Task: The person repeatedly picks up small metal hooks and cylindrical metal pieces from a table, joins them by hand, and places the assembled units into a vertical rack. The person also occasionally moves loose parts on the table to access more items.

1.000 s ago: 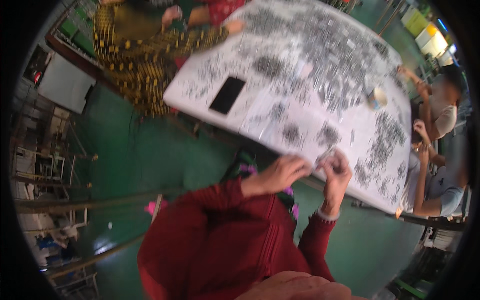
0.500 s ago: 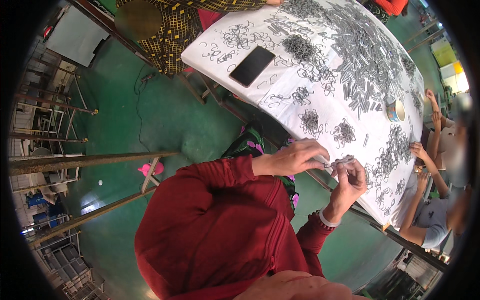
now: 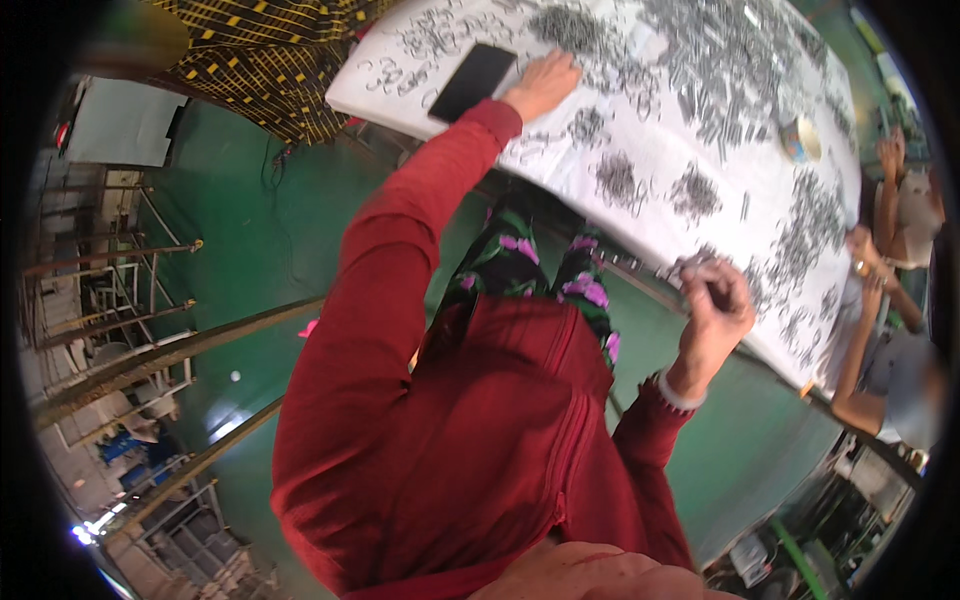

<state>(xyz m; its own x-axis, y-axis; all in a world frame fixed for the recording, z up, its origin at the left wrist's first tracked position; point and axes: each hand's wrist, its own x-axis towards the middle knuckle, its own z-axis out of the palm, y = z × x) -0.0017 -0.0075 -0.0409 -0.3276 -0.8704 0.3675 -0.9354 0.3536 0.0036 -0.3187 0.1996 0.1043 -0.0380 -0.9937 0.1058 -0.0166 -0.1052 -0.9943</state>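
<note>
My left hand (image 3: 545, 85) reaches across the white-covered table (image 3: 560, 165), its slightly blurred fingers stretched out over small curved wire pieces. A dark phone (image 3: 473, 82) lies just left of it. Near the table's front edge, my right hand (image 3: 718, 305) is closed, thumb against fingers, on a small grey strip (image 3: 700, 268); the fingers partly cover it. Two small heaps of curved wire pieces, a left heap (image 3: 622, 180) and a right heap (image 3: 695, 193), lie between my hands. Many short grey strips (image 3: 715, 95) are spread farther back.
A paper cup (image 3: 800, 140) stands at the right among loose pieces. Co-workers' arms (image 3: 870, 290) rest along the right edge. A person in black-and-yellow patterned cloth (image 3: 270, 60) is at the far left. Wooden rails (image 3: 180, 350) cross the green floor on my left.
My left hand has left the right hand and moved far forward to the wire pieces beside the phone. My right hand still holds the strip. The view has shifted a little.
</note>
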